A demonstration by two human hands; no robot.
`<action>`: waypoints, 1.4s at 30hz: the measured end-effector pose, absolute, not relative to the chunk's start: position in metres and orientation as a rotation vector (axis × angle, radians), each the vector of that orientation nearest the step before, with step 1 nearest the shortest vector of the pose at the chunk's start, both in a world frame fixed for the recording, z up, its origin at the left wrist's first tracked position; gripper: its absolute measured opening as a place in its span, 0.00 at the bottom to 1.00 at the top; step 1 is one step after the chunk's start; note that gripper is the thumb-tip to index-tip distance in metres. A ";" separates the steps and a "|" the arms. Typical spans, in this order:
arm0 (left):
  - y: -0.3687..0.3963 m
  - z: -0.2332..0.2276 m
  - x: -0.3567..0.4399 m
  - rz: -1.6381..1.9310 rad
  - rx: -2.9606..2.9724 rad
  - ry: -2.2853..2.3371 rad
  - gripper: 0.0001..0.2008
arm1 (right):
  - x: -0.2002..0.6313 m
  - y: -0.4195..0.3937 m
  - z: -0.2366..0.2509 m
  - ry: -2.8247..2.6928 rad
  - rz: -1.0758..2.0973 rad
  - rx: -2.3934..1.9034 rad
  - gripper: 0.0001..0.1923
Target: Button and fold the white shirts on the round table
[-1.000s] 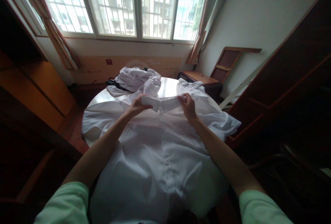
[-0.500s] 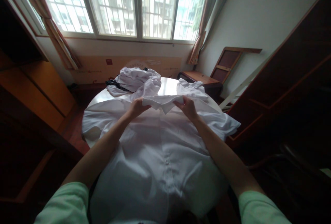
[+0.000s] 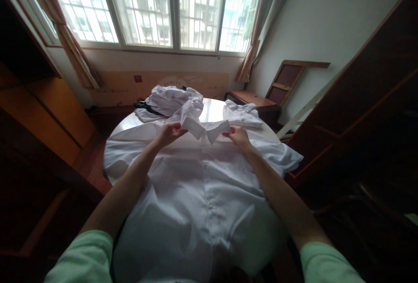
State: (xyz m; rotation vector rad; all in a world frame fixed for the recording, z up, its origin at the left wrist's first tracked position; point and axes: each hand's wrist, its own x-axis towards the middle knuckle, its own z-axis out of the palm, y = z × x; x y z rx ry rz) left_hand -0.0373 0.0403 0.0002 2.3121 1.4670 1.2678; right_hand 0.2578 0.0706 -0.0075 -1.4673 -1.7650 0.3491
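A white button-front shirt (image 3: 202, 200) lies spread face up across a round table (image 3: 214, 109), its hem toward me and both short sleeves out to the sides. My left hand (image 3: 169, 133) pinches the left end of the shirt collar (image 3: 205, 129). My right hand (image 3: 237, 136) pinches the collar's right end. The collar sits folded down, its two points meeting at the top button.
A crumpled pile of white clothes (image 3: 173, 100) lies at the table's far left, a folded white shirt (image 3: 241, 115) at the far right. Wooden cabinets flank both sides. A low wooden stand (image 3: 253, 99) and a leaning frame (image 3: 287, 78) stand by the window wall.
The collar stood up as a straight band between my hands a second ago. Both hands turned it down and moved slightly away from me, so now it lies folded with its points showing.
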 end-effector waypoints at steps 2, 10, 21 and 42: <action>0.041 0.002 -0.045 1.195 2.343 1.363 0.17 | 0.259 0.072 -0.009 -1.715 0.271 -1.493 0.04; 0.047 0.005 -0.064 1.255 2.322 1.387 0.18 | 0.260 0.073 -0.009 -1.539 0.066 -1.366 0.09; 0.038 0.012 -0.045 1.583 2.305 1.608 0.09 | 0.256 0.068 -0.004 -1.538 0.112 -1.286 0.13; 0.044 0.001 -0.053 1.365 2.406 1.390 0.09 | 0.253 0.065 -0.001 -1.394 0.089 -1.192 0.09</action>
